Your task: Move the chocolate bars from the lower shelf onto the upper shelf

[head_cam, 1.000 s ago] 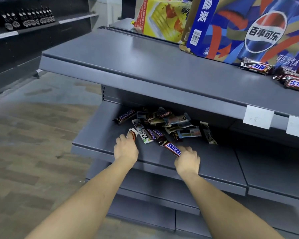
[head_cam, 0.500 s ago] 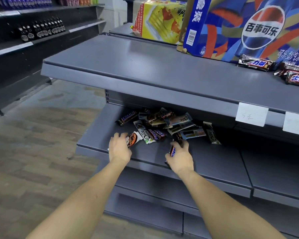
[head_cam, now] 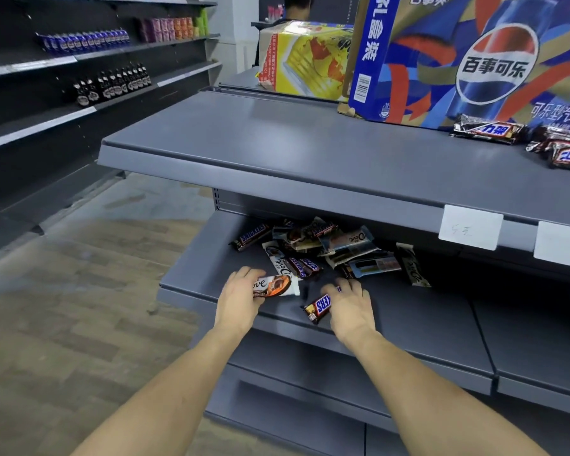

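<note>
A pile of chocolate bars [head_cam: 329, 248] lies on the grey lower shelf [head_cam: 425, 320], under the grey upper shelf [head_cam: 277, 149]. My left hand [head_cam: 239, 301] grips a white and orange Dove bar [head_cam: 273, 286] near the lower shelf's front edge. My right hand [head_cam: 351, 306] grips a brown Snickers bar [head_cam: 320, 307], lifted a little off the shelf. Three Snickers bars [head_cam: 487, 131] lie on the upper shelf at the far right.
A blue Pepsi carton [head_cam: 474, 57] and a yellow box [head_cam: 305, 57] stand at the back of the upper shelf. Price tags [head_cam: 469, 227] hang on its front edge. Dark shelving with bottles [head_cam: 112, 85] lines the left wall across a wooden floor [head_cam: 79, 324].
Both hands closed on bars and drew them back toward the shelf's front edge: the left took the Dove bar, the right the Snickers bar. The view rose slightly.
</note>
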Motion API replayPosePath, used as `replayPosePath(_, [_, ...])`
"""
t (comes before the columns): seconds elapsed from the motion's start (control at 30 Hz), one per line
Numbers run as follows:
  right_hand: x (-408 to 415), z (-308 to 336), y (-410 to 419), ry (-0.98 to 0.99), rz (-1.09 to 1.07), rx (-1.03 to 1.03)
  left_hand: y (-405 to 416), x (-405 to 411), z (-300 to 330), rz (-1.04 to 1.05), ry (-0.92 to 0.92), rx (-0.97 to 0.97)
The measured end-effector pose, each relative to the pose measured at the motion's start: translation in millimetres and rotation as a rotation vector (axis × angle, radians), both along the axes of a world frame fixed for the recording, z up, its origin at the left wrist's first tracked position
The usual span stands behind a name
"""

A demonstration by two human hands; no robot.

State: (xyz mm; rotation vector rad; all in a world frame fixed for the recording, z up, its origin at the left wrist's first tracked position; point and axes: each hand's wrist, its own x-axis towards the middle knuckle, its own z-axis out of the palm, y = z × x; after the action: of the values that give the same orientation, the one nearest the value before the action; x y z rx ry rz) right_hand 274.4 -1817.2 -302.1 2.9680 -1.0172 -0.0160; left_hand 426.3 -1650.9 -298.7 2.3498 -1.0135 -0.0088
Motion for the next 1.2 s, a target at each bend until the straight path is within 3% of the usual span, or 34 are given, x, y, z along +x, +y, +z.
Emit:
replayPosePath(0.13, [-11.0, -5.3, -4.8, -0.076, 0.046, -0.025, -1.9, -5.5, -3.3, 0.018, 0.057, 0.025])
replayPosePath(0.3, [-23.6, -4.2, -5.2, -0.198, -0.044, 0.034, -7.8, -8.0, -6.4, 0.004, -0.06, 0.118])
replayPosePath(0.73, [-55.4, 23.1, -1.9, -0.399, -0.267, 0.064, -39.1, -13.4, 3.4, -0.121, -0.18, 0.116])
replayPosePath(0.87, [-68.8, 31.7, 0.2, -0.492, -0.421, 0.187, -45.9, -20.1, 4.5, -0.159, -0.191, 0.099])
replayPosePath(1.03, [-77.8, 35.3, 6.7, -0.743, -0.556, 0.402, -44.3, -30.2, 1.9, -0.218, -0.197, 0.113])
replayPosePath(1.2, [-79.0, 30.0, 9.0, -0.677, -0.484, 0.355, -44.9, -34.7, 3.7, -0.225, -0.192, 0.122])
